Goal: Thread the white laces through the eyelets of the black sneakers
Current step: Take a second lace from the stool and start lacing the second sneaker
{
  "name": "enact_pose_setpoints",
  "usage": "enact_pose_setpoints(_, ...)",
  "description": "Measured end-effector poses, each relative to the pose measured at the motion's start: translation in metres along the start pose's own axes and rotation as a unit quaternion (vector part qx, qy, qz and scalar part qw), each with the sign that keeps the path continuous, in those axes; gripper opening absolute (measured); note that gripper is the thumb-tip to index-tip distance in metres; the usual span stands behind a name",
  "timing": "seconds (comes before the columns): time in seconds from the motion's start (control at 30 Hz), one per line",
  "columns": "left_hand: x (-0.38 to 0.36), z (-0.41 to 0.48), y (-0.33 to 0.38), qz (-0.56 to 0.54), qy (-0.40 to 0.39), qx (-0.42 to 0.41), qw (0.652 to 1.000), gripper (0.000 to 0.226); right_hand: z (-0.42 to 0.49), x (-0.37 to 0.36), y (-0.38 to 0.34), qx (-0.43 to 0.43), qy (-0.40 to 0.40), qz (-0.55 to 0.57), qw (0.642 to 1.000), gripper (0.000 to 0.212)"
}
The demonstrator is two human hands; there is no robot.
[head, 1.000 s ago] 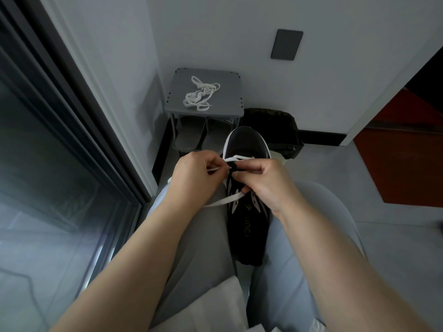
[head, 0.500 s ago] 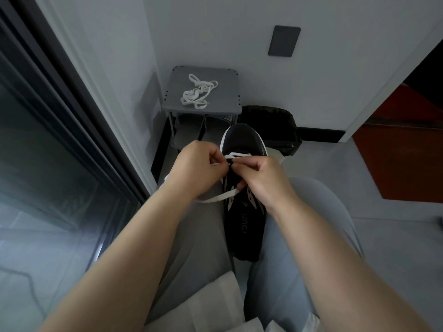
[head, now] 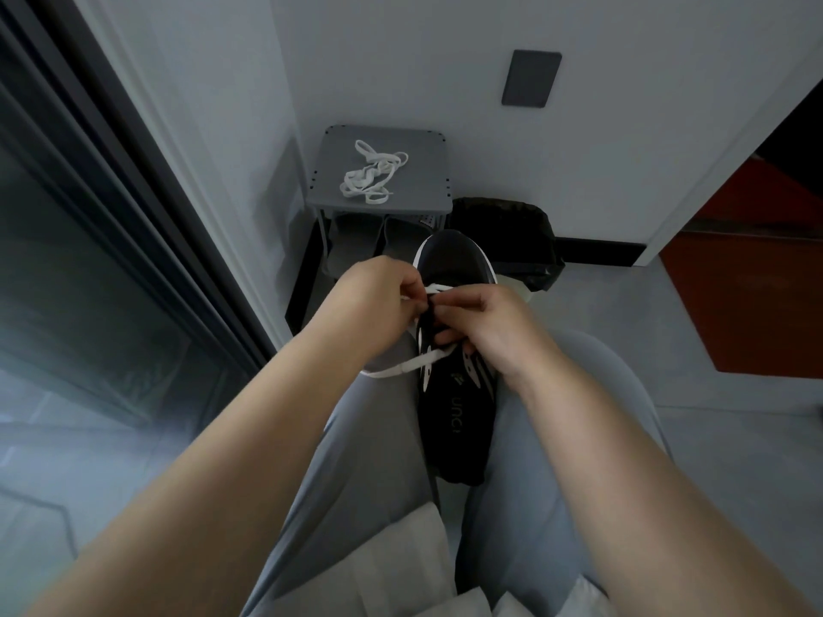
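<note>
From the head camera, I see the black sneaker [head: 454, 411] wedged between the knees, toe pointing away. My left hand [head: 378, 305] pinches the white lace [head: 401, 367]. My right hand [head: 494, 331] pinches the sneaker's lacing edge. The fingertips hide the eyelet itself. A spare lace [head: 372, 178] lies on the grey rack [head: 423, 171], and the slippers beneath are half hidden.

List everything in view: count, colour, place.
sneaker: one, black, between the thighs, toe away
threaded lace: one, white, at the sneaker's eyelets, tail trailing left
loose lace: one, white, bundled on the rack
rack: one, grey, against the wall
slippers: two, grey, under the rack top
bag: one, black, right of the rack
wall plate: one, dark, above the bag
left hand: one, pinches the threaded lace
right hand: one, holds the sneaker by the eyelets
</note>
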State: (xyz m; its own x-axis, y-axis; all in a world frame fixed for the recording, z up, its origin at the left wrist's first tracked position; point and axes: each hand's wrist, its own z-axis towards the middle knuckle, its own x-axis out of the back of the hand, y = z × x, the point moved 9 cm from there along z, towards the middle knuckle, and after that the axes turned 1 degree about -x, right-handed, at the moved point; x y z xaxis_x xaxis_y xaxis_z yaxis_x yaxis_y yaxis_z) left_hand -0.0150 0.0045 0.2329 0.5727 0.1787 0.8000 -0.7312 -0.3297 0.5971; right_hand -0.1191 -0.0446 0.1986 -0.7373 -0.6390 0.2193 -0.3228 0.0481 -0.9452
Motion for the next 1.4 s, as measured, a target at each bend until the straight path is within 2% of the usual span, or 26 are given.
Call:
enact_pose_setpoints(0.2, 0.008, -0.010, -0.012, -0.054, 0.030, -0.016, 0.998, 0.019, 0.001, 0.007, -0.011, 0.074, 0.064, -0.114, 0.989, 0.009)
enact_pose_setpoints(0.33, -0.005, -0.010, -0.003, -0.030, 0.031, -0.035, 0.998, 0.044, -0.003, 0.012, -0.025, 0.139, 0.109, -0.249, 0.952, 0.009)
enact_pose_setpoints(0.47, -0.004, -0.008, -0.002, 0.024, 0.019, 0.012, 0.999, 0.052, -0.009, 0.012, -0.034, 0.175, 0.091, -0.306, 0.931, 0.011)
enact_pose_setpoints(0.57, 0.001, -0.006, -0.005, 0.060, 0.029, 0.029, 0.997, 0.056, -0.015, 0.042, -0.037, 0.185, 0.154, -0.322, 0.916, 0.009)
enact_pose_setpoints(0.6, 0.002, -0.007, -0.008, 0.061, 0.030, 0.036, 0.997, 0.057, -0.016, 0.060, -0.035, 0.170, 0.181, -0.279, 0.928, 0.013)
enact_pose_setpoints(0.63, 0.002, -0.008, -0.010, 0.058, 0.033, 0.040, 0.997, 0.058, -0.017, 0.080, -0.030, 0.146, 0.198, -0.163, 0.955, 0.019)
enact_pose_setpoints(0.67, 0.002, -0.009, -0.010, 0.056, 0.038, 0.037, 0.997, 0.059, -0.018, 0.094, -0.024, 0.122, 0.187, 0.024, 0.974, 0.022)
enact_pose_setpoints(0.7, 0.001, -0.009, -0.007, 0.056, 0.042, 0.024, 0.997, 0.058, -0.017, 0.097, -0.019, 0.095, 0.146, 0.227, 0.958, 0.024)
enact_pose_setpoints(0.73, 0.000, -0.009, -0.002, 0.059, 0.046, 0.001, 0.997, 0.057, -0.019, 0.095, -0.018, 0.082, 0.102, 0.381, 0.915, 0.024)
enact_pose_setpoints(0.77, -0.001, -0.010, 0.005, 0.059, 0.051, -0.025, 0.997, 0.054, -0.020, 0.091, -0.022, 0.079, 0.073, 0.448, 0.887, 0.024)
enact_pose_setpoints(0.8, -0.002, -0.009, 0.011, 0.053, 0.056, -0.049, 0.996, 0.049, -0.021, 0.087, -0.025, 0.078, 0.069, 0.444, 0.890, 0.024)
enact_pose_setpoints(0.83, -0.003, -0.008, 0.015, 0.045, 0.060, -0.068, 0.995, 0.044, -0.021, 0.082, -0.028, 0.083, 0.083, 0.370, 0.921, 0.023)
enact_pose_setpoints(0.87, -0.004, -0.007, 0.018, 0.037, 0.061, -0.080, 0.994, 0.037, -0.022, 0.076, -0.033, 0.100, 0.103, 0.212, 0.967, 0.021)
enact_pose_setpoints(0.9, -0.006, -0.005, 0.019, 0.035, 0.059, -0.086, 0.994, 0.032, -0.021, 0.067, -0.040, 0.131, 0.115, -0.009, 0.985, 0.017)
enact_pose_setpoints(0.93, -0.008, -0.004, 0.019, 0.038, 0.055, -0.087, 0.994, 0.029, -0.020, 0.053, -0.044, 0.153, 0.114, -0.217, 0.957, 0.010)
enact_pose_setpoints(0.97, -0.010, -0.003, 0.019, 0.040, 0.051, -0.087, 0.994, 0.028, -0.018, 0.040, -0.042, 0.161, 0.113, -0.363, 0.911, 0.009)
enact_pose_setpoints(1.0, -0.011, -0.002, 0.018, 0.040, 0.049, -0.086, 0.994, 0.029, -0.017, 0.032, -0.042, 0.170, 0.114, -0.442, 0.873, 0.015)
enact_pose_setpoints(1.03, -0.010, -0.003, 0.017, 0.036, 0.048, -0.083, 0.995, 0.033, -0.016, 0.028, -0.044, 0.175, 0.112, -0.471, 0.858, 0.019)
enact_pose_setpoints(1.17, -0.003, -0.006, 0.007, 0.044, 0.042, -0.039, 0.997, 0.053, -0.014, 0.057, -0.042, 0.123, 0.135, -0.471, 0.863, 0.017)
enact_pose_setpoints(1.23, 0.002, -0.007, 0.000, 0.044, 0.040, -0.022, 0.998, 0.052, -0.020, 0.101, -0.043, 0.126, 0.246, -0.414, 0.867, 0.016)
enact_pose_setpoints(1.27, 0.004, -0.008, -0.003, 0.037, 0.044, -0.020, 0.998, 0.049, -0.028, 0.123, -0.046, 0.139, 0.319, -0.343, 0.873, 0.015)
enact_pose_setpoints(1.3, 0.005, -0.009, -0.003, 0.028, 0.048, -0.024, 0.998, 0.045, -0.034, 0.136, -0.045, 0.147, 0.357, -0.242, 0.890, 0.013)
enact_pose_setpoints(1.33, 0.004, -0.009, -0.002, 0.021, 0.052, -0.032, 0.998, 0.041, -0.031, 0.139, -0.038, 0.143, 0.342, -0.105, 0.923, 0.012)
enact_pose_setpoints(1.37, 0.002, -0.009, 0.001, 0.018, 0.054, -0.041, 0.998, 0.038, -0.025, 0.127, -0.035, 0.138, 0.272, 0.070, 0.950, 0.014)
enact_pose_setpoints(1.4, -0.001, -0.008, 0.004, 0.017, 0.055, -0.050, 0.997, 0.037, -0.019, 0.102, -0.036, 0.130, 0.169, 0.245, 0.946, 0.018)
